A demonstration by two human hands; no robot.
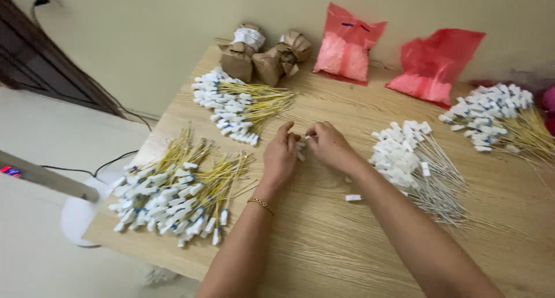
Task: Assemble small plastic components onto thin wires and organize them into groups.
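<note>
My left hand [280, 156] and my right hand [329, 146] meet at the middle of the wooden table [324, 240], fingertips pinched together on a small white plastic piece [301, 149]. What lies under the fingers is mostly hidden. A pile of white-headed pieces with grey wires [413, 165] lies just right of my right hand. One loose white piece [352, 198] rests on the table below my right wrist. A gold bracelet [261, 203] circles my left wrist.
Piles of yellow-wired white pieces lie at the near left [173, 194], the far left [240, 107] and the far right [497, 118]. Two brown paper bundles [263, 58] and two red plastic bags [347, 43] stand along the back wall. A white fan base [78, 208] stands beside the table's left edge.
</note>
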